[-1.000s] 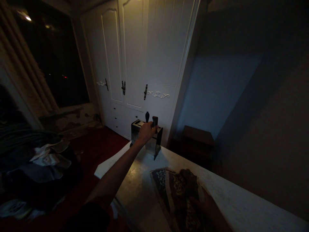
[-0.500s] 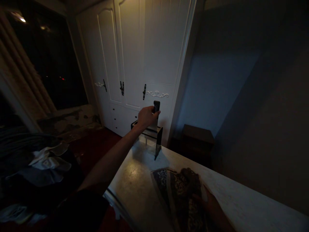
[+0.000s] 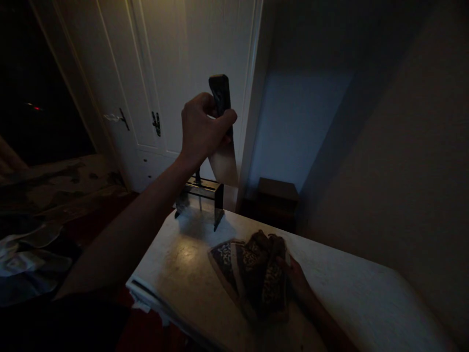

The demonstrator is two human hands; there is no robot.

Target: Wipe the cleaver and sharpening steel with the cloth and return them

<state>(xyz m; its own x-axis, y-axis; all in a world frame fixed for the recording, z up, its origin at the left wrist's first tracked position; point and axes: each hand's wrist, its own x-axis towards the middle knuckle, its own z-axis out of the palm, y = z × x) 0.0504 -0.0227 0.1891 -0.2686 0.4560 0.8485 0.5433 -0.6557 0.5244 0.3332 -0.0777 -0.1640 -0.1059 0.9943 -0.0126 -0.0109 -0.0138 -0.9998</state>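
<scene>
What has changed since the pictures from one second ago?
The left hand, closed on the knife, has lifted it up out of the knife block; the blade now hangs clear above it. The right hand stays on the patterned cloth on the counter; the block stands where it was.

Open counter (image 3: 190, 254) between knife block (image 3: 200, 195) and patterned cloth (image 3: 249, 274); wall (image 3: 403, 146) close right.

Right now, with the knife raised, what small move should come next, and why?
Probably lower the knife slowly toward the table: the left hand holds it high, blade down, clear of the knife block, while the right hand rests on the patterned cloth.
</scene>
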